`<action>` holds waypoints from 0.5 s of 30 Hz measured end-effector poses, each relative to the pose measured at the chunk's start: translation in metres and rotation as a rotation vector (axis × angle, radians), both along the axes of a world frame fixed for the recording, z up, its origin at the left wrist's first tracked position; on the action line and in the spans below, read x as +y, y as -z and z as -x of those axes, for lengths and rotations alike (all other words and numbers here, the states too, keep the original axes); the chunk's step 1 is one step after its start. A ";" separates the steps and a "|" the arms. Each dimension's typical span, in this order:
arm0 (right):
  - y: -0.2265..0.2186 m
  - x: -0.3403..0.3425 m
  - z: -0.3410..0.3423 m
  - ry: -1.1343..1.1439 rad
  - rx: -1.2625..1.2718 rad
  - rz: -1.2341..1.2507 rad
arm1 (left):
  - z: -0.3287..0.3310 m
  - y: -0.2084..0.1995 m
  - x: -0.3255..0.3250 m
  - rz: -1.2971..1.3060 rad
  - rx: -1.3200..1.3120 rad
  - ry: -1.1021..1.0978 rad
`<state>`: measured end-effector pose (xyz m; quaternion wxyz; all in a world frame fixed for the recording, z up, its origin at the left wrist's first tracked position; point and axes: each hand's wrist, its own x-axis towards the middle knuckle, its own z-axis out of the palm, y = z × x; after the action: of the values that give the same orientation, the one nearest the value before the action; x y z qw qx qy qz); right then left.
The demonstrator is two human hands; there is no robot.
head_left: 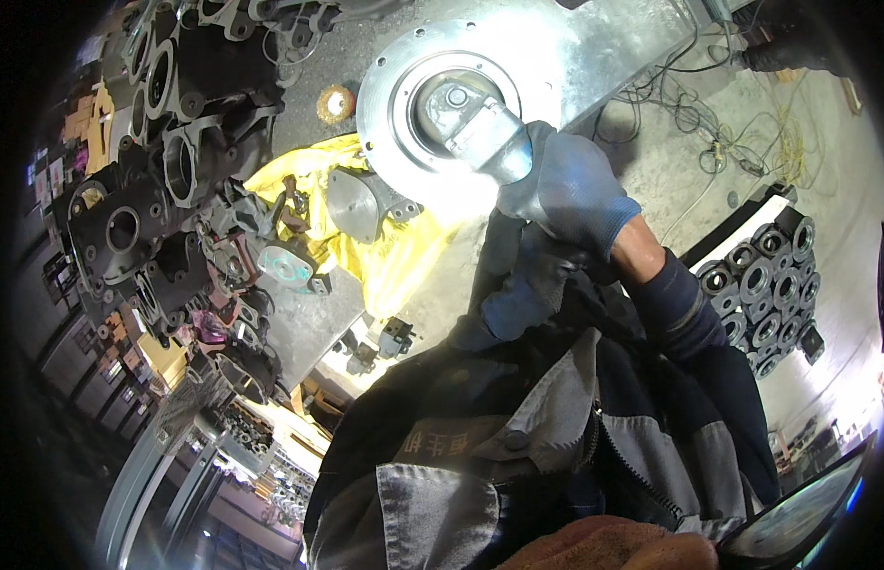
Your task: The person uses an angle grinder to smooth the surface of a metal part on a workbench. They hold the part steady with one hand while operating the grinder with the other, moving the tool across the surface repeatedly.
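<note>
My right hand (pixel 580 185), in a blue-grey knit glove, is closed round the body of an angle grinder (pixel 489 138) with a silver gear head. Lower down, my left hand (pixel 529 293), also gloved, is closed at the dark rear part of the tool; some of its fingers are in shadow. The grinder head sits over the centre opening of a large round metal flange (pixel 390 119) with bolt holes round its rim. Strong glare washes out the flange's right side, and the grinder's working end is hidden beneath the head.
A yellow cloth (pixel 404 271) lies left of my hands with a grey metal plate part (pixel 357 204) on it. Beyond stands a round brown wheel (pixel 335 104). Dark castings (pixel 124 228) crowd the left. Cables (pixel 717 142) trail at right, above stacked metal rings (pixel 765 285).
</note>
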<state>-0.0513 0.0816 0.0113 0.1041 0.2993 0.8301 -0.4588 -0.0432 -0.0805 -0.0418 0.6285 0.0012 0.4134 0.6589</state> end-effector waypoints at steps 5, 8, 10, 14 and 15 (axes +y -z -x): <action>0.001 0.004 0.005 -0.029 -0.036 -0.004 | -0.001 0.007 0.003 -0.028 -0.052 -0.057; 0.000 0.004 0.007 -0.028 -0.029 -0.001 | -0.001 0.010 0.005 -0.049 -0.077 -0.099; 0.000 0.005 0.008 -0.047 -0.034 -0.013 | -0.001 0.012 0.006 -0.063 -0.103 -0.120; 0.001 0.006 0.012 -0.090 -0.024 -0.039 | -0.004 0.020 0.004 -0.098 -0.148 -0.168; 0.001 0.006 0.014 -0.078 0.025 -0.051 | -0.005 0.023 0.003 -0.106 -0.162 -0.178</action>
<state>-0.0650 0.0875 0.0098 0.1039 0.2636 0.8538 -0.4367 -0.0381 -0.0770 -0.0651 0.5979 -0.0556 0.3241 0.7310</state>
